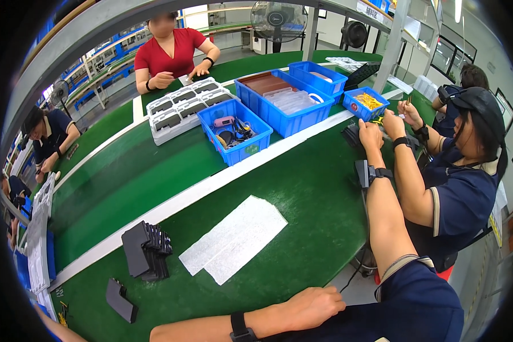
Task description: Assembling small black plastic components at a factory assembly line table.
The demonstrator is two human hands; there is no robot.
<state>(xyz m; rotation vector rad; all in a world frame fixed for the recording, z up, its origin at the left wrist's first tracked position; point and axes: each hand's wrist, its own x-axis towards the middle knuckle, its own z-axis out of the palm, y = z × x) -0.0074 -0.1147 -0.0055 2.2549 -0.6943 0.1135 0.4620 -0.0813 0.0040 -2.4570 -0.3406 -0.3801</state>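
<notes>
My left hand [313, 308] rests as a loose fist at the near edge of the green table [302, 194], with nothing in it and a black band on the wrist. My right arm stretches far out across the table. My right hand [370, 135] is curled over a black part [349, 137] beside a small blue bin of yellow pieces [366, 102]. A black block [361, 172] stands on the table just left of that wrist. A co-worker's hands [402, 121] work right next to mine.
White foam sheets [233, 239] lie mid-table, with a stack of black plates [148, 251] and a single black piece [119, 299] to their left. Blue bins [236, 131] [285, 100] and grey trays [182, 108] line the far side. Co-workers sit opposite and on both sides.
</notes>
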